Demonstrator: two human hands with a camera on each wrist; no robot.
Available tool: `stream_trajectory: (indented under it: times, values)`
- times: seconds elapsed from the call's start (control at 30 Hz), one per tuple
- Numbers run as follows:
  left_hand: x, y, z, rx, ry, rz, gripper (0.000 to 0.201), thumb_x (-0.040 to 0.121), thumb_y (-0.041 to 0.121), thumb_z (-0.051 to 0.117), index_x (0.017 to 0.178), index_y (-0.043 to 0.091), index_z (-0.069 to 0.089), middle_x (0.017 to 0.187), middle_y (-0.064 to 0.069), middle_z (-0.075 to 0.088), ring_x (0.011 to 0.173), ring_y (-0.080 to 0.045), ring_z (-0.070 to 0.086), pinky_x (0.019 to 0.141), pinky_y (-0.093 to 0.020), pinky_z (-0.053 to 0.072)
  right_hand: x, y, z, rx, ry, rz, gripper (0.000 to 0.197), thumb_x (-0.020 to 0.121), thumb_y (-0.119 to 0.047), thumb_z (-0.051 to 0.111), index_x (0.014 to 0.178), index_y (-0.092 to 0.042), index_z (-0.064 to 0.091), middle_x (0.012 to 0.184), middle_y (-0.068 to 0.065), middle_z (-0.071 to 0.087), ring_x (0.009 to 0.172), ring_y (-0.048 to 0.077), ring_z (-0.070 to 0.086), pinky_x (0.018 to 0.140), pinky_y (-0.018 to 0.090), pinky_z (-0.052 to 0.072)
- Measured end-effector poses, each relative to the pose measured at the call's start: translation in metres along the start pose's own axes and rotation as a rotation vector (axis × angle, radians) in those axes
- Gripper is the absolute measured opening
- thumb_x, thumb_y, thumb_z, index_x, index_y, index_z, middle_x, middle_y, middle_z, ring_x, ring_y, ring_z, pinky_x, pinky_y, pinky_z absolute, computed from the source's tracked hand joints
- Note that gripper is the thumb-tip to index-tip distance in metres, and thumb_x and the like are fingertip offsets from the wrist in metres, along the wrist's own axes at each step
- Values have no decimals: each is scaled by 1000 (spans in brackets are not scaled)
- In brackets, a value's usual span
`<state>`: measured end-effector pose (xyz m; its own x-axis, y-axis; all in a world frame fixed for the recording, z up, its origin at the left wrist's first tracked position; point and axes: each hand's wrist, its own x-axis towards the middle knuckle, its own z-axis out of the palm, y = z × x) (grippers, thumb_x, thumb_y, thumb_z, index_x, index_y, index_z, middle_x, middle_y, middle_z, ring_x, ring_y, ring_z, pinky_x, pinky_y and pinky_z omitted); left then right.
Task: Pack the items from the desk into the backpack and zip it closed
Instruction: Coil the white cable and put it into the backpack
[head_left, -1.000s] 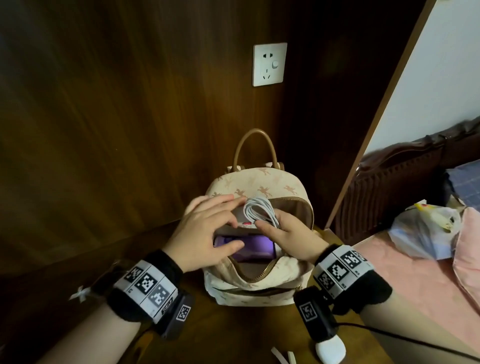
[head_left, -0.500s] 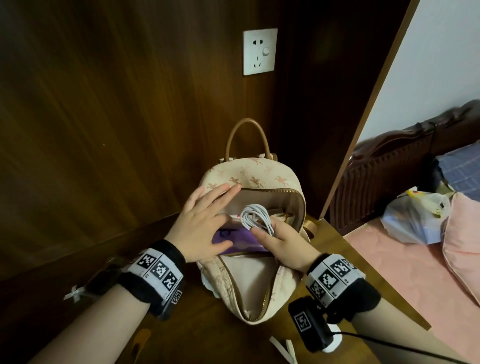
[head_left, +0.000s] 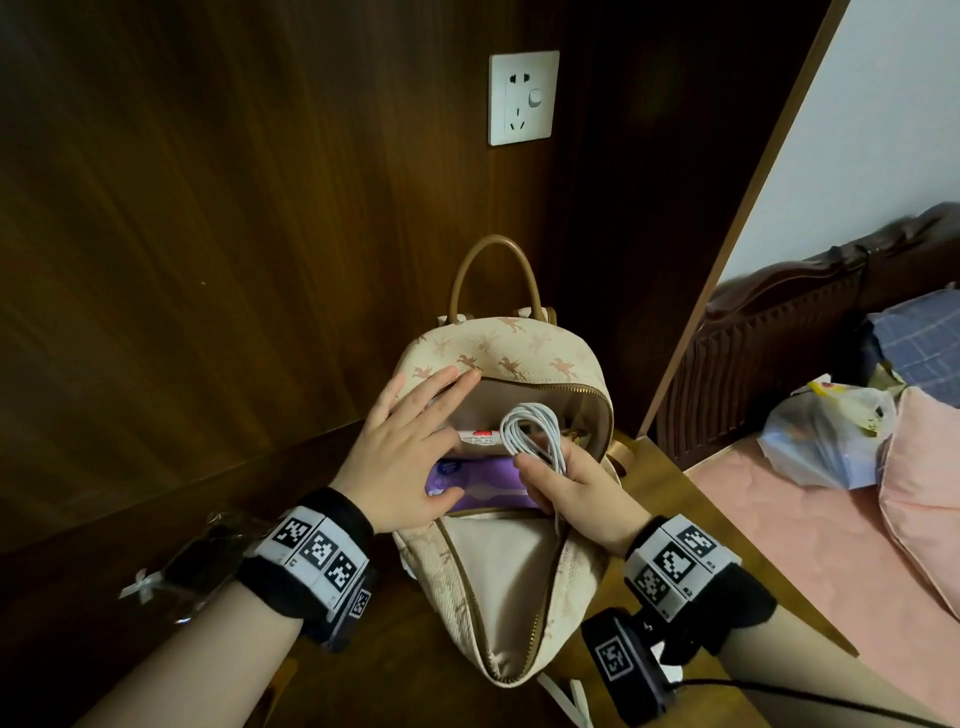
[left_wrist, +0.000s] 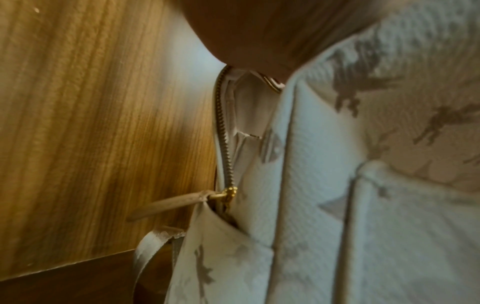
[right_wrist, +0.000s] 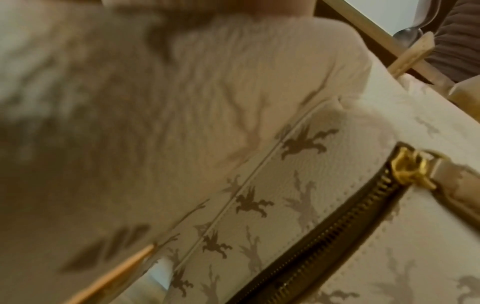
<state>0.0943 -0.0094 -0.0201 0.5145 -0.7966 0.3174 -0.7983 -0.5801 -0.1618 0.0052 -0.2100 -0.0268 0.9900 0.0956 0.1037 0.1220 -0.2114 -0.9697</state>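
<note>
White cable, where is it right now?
Head view: the white cable is coiled in the right hand, over the open backpack, above the purple packet.

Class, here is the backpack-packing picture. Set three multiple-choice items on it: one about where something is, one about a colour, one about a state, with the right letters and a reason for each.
1. Where is the coiled white cable?
A. on the desk
B. in the right hand, over the backpack's mouth
C. plugged into the wall socket

2. What colour is the flat packet inside the backpack?
A. purple
B. green
C. black

3. How is the main zipper?
A. fully closed
B. open
C. missing

Answers:
1 B, the right hand pinches the coil above the opening.
2 A, the packet shows purple beneath the left hand.
3 B, the flap lies folded forward, lining bare.
</note>
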Motion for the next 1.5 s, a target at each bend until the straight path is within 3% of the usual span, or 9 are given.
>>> stream_trajectory:
  times: [0.27, 0.37, 0.5, 0.67, 0.77, 0.97, 1.23, 1.4, 1.5]
  values:
    - [-6, 7, -3, 53, -59, -62, 60, 63, 62, 58, 110, 26, 63, 159, 4, 4, 146, -16, 3, 116, -49, 5, 17, -41, -31, -304, -378, -8, 6, 95, -26, 48, 94, -23, 53, 78, -10, 54, 68, 0, 52, 67, 18, 45]
    - [-7, 10, -5, 20, -14, -54, 83, 60, 60, 62, 134, 26, 43, 154, 2, 21, 145, -18, 12, 115, -51, 8, 35, -64, -35, -479, -416, -83, 37, 89, -40, 48, 109, -10, 55, 88, -5, 57, 76, 6, 52, 73, 25, 47]
    - [-7, 10, -8, 39, -4, -37, 85, 56, 59, 66, 128, 20, 45, 140, -3, 45, 140, -23, 22, 113, -52, 11, 51, -71, -27, -597, -419, -157, 31, 94, -31, 50, 117, -9, 53, 102, -2, 60, 88, 11, 56, 85, 24, 45]
    - [-11, 12, -6, 55, -55, -81, 48, 62, 57, 58, 96, 24, 64, 144, -2, 41, 145, -19, 10, 115, -53, 8, 50, -27, -15, -596, -178, -148, 23, 95, -17, 51, 116, -10, 56, 100, -8, 58, 89, 3, 51, 84, 20, 38]
    - [-11, 12, -2, 63, -57, -90, 44, 62, 57, 57, 93, 26, 63, 154, -4, 25, 146, -20, 7, 114, -55, 7, 48, -11, -14, -543, -79, -64, 11, 95, -21, 51, 101, -15, 58, 85, -11, 56, 78, 6, 51, 77, 22, 38]
    - [-8, 10, 3, 92, -46, -79, 46, 62, 58, 54, 95, 27, 62, 159, -1, 5, 146, -20, 3, 114, -54, 6, 40, 11, -14, -509, 42, -53, 23, 94, -19, 54, 110, -4, 58, 102, 6, 60, 97, 17, 56, 87, 29, 42]
    - [11, -11, -10, 158, -18, 46, 19, 77, 43, 58, 80, 26, 67, 155, 0, 19, 118, -27, 39, 87, -42, 31, 30, 27, -9, -689, -24, -40, 35, 91, -37, 44, 108, -9, 53, 102, 9, 64, 98, 25, 59, 82, 31, 40]
    - [19, -16, -6, 61, 140, -67, 14, 77, 35, 64, 87, 26, 70, 153, -5, 15, 138, -38, 11, 106, -63, 20, 33, 26, -11, -632, 5, -25, 29, 95, -27, 50, 116, -6, 52, 109, 12, 64, 104, 28, 59, 87, 36, 43]
    - [25, -9, -10, -17, 39, -167, 12, 75, 33, 72, 84, 26, 72, 158, -1, -2, 143, -37, 5, 96, -61, 39, 34, 27, -12, -590, -5, -22, 31, 95, -26, 51, 119, -5, 52, 112, 12, 64, 107, 27, 58, 91, 38, 42]
